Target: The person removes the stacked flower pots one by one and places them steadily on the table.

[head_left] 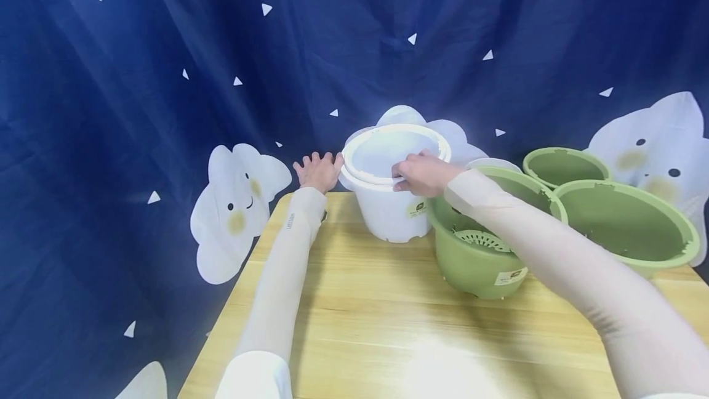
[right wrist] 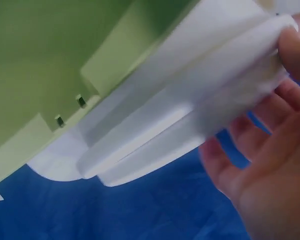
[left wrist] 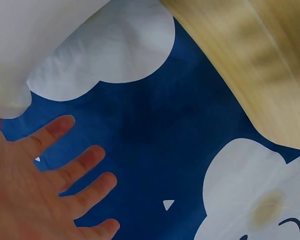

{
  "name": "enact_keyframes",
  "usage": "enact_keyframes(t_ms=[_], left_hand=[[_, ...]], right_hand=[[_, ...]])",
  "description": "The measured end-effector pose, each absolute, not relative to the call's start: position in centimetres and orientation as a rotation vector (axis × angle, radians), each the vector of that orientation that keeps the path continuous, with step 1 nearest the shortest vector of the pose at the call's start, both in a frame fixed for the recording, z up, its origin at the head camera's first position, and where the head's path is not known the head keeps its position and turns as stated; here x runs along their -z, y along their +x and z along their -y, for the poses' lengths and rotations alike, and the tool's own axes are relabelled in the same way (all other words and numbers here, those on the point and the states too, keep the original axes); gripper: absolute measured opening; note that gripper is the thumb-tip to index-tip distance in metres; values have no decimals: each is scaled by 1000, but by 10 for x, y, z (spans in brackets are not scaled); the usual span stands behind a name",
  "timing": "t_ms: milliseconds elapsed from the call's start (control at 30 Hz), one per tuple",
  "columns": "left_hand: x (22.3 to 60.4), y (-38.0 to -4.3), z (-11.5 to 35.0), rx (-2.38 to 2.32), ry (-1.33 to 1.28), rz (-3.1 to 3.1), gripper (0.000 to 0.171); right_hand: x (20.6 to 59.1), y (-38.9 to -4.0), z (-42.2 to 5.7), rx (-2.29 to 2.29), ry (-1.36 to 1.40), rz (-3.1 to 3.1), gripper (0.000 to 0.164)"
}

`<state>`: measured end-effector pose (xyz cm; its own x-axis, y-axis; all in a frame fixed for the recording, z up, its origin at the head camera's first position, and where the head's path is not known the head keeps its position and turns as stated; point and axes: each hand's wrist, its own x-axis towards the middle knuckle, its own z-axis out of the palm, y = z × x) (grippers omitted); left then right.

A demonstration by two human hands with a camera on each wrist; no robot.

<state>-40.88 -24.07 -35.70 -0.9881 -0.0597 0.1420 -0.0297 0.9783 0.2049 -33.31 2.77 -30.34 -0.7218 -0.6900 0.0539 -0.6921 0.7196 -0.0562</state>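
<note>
Two white plastic plant pots [head_left: 382,209] appear nested at the back of the table, as two rims sit one above the other. My right hand [head_left: 423,174] grips the rim on its right front side. In the right wrist view the thumb lies over the white rim [right wrist: 155,125] and the other fingers of the right hand [right wrist: 270,160] are below it. My left hand [head_left: 320,172] is at the left of the white pots, fingers spread. The left wrist view shows that hand [left wrist: 55,180] with straight fingers and nothing held; whether its thumb touches the pot is hidden.
A green plant pot [head_left: 476,276] with a slotted base stands right of the white pots, under my right forearm. Two more green pots, a larger one [head_left: 620,220] and one behind [head_left: 565,166], stand farther right. A blue curtain [head_left: 310,66] hangs behind the wooden table [head_left: 354,319].
</note>
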Motion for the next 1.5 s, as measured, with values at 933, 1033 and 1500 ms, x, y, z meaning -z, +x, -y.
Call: enact_keyframes(t_ms=[933, 1033, 1500], left_hand=[[351, -404, 232, 221, 143, 3024, 82], [350, -404, 232, 243, 131, 3024, 84], [349, -403, 233, 326, 156, 3009, 75]], right_hand=[[296, -325, -43, 244, 982, 2236, 14], [296, -323, -44, 269, 946, 2197, 15], [274, -316, -59, 178, 818, 2080, 20]])
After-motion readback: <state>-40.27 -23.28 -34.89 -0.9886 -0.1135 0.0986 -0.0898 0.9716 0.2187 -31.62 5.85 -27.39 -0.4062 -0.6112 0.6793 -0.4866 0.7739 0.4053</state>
